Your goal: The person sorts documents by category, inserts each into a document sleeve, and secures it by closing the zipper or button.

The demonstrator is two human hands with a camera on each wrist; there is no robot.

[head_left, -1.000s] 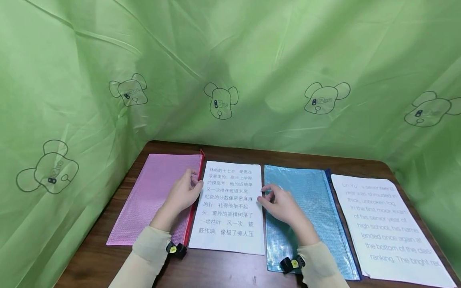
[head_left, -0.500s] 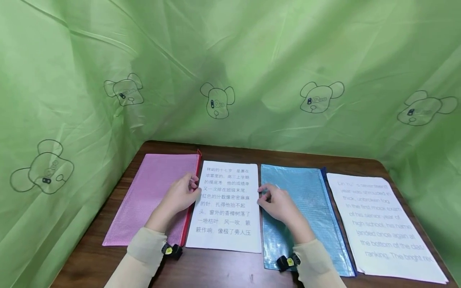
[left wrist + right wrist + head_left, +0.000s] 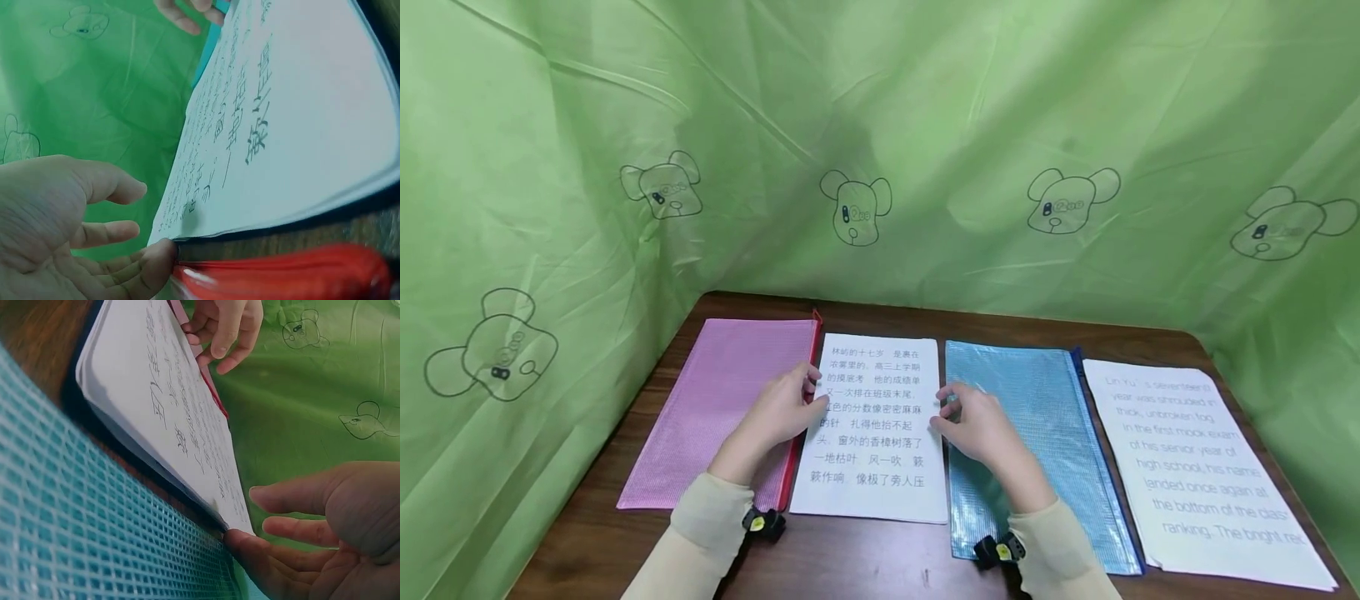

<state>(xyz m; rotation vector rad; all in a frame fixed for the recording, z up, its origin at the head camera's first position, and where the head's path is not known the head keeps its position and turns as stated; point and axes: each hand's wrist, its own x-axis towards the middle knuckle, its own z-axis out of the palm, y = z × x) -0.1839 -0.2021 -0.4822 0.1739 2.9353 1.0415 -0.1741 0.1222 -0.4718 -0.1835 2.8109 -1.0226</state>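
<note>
Thumb and fingers of the left hand [image 3: 778, 408] are held apart, fingertips at the left edge of a stack of printed paper [image 3: 876, 433]; those of the right hand [image 3: 976, 423] are likewise parted at its right edge. The stack, laid flat between a pink pouch [image 3: 730, 367] and a blue pouch [image 3: 1063, 467], is judged light, flexible, easily creased, its sheets prone to sliding, and best gripped by both long sides. Its long axis is pointed near to far, its 9 lines turned to be read from the near side.

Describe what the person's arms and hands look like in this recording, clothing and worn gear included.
The left hand and right hand are bare, with no gloves or rings visible. Long, pale cream sleeves cover the forearms and stop short of the hands. Each wrist carries a small black camera with a yellow mark. Any cables are hard to make out.
</note>
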